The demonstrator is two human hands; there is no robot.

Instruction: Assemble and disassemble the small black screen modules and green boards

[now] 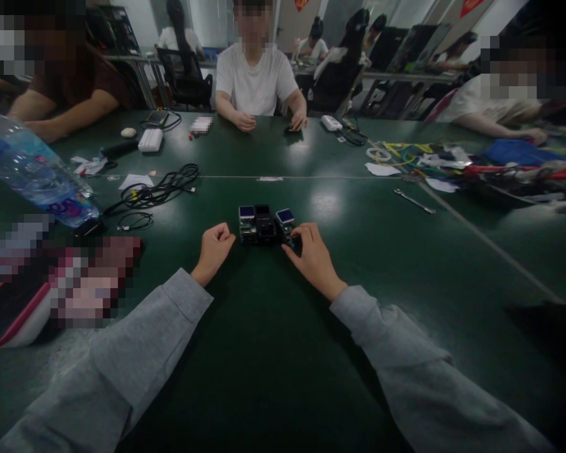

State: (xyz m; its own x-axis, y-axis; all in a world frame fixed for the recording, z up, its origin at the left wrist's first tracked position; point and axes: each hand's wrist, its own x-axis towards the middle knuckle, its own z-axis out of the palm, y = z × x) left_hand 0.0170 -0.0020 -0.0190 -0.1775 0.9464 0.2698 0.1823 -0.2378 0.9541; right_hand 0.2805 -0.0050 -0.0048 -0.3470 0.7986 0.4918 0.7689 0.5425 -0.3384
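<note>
Modules (266, 225) sit mid-table, just ahead of your hands: small dark electronic blocks in a tight row, two w/ blue tops, one black between. Your right hand (312, 255) is at their 3 o'clock end, fingertips (293, 238) touching the rightmost block; fingers curled round it, but can't tell if it's a real grip or just contact. Your left hand (216, 246) is a closed fist at the modules' 8 o'clock, near but not touching, holding nothing visible. Hands apart, modules between them. Both arms in grey sleeves.

Table (273, 352) is dark green, glossy. Black cable (163, 189) bundle at 10 o'clock from the modules, smaller cable loop (134, 221) just nearer you. Water bottle (33, 170) lies tilted at far 9–10 o'clock. Wrench (414, 201) at 2 o'clock, well apart from your right hand. Pile of wires and blue cloth (519, 154) further out at 2 o'clock. White box (150, 139) at 11 o'clock, far side.

Person in white tee (257, 78) sits at 12 o'clock across the table, both their hands resting on it, one touching a small dark item. Other people at 10 and 2 o'clock, arms on table. Pink-edged bag (9, 318) at your 8 o'clock, partly blurred.
</note>
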